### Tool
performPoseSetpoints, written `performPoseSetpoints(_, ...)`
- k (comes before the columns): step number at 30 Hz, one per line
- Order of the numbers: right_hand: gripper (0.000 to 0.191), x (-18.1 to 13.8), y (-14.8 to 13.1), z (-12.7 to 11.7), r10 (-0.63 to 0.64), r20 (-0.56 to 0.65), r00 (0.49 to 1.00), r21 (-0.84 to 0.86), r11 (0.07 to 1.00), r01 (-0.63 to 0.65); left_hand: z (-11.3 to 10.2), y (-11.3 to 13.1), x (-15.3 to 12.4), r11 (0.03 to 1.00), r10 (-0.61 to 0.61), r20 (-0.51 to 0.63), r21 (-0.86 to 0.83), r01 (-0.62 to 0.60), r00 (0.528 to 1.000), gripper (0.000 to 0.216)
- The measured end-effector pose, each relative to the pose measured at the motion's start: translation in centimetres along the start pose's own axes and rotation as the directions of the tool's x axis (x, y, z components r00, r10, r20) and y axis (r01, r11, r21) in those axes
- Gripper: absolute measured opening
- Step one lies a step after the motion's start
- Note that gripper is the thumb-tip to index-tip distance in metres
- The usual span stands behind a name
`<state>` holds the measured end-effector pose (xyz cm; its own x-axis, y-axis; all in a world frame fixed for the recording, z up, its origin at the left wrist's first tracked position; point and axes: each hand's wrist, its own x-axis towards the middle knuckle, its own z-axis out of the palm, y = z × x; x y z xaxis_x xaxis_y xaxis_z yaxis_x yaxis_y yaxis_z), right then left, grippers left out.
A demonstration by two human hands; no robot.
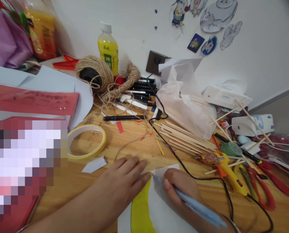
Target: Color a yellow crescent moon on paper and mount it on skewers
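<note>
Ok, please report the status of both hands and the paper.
Right hand gripping light-blue tool, tip near yellow shape. Left hand on white paper. Black cord close beside paper.

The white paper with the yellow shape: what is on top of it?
The left hand partly covers the white paper; the right hand holds a light-blue pen over it. The yellow shape shows between them. Anything beneath the hands is hidden.

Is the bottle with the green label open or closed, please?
Closed: the bottle has its white cap on the neck.
</note>
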<state>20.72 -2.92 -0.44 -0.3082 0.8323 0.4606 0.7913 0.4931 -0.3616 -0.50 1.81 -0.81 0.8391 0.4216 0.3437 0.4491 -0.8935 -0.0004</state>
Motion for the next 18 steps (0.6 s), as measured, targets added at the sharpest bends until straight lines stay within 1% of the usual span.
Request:
performPoseSetpoints(4, 0.029, -0.12, 0.06, -0.05, -0.009, 0.028, 1.0, 0.057, 0.998, 0.007, -0.03, -0.07, -0.04, 1.0, 0.008, 0.017, -0.003, -0.008, 1.0, 0.028)
performPoseSetpoints(9, 0.027, -0.63, 0.33, 0.05, 0.051, 0.047, 0.998, 0.093, 0.994, -0.055, 0.13, -0.03, -0.08, 1.0, 0.009, 0.011, -0.003, -0.009, 1.0, 0.029)
performPoseSetpoints(12, 0.027, -0.74, 0.43, 0.07, 0.027, 0.073, 0.997, 0.091, 0.995, -0.034, 0.11, 0.05, -0.03, 1.0, 0.017, 0.012, 0.0, -0.017, 1.0, 0.028)
performPoseSetpoints(15, 0.027, -0.69, 0.41, 0.01, 0.037, 0.09, 0.995, 0.081, 0.996, -0.044, 0.05, 0.03, -0.01, 1.0, 0.016, 0.013, 0.007, -0.016, 1.0, 0.028)
performPoseSetpoints(18, 0.027, -0.44, 0.23, -0.09, 0.022, 0.073, 0.997, 0.094, 0.995, -0.029, 0.04, -0.03, -0.01, 1.0, 0.017, 0.023, 0.008, -0.017, 1.0, 0.03)
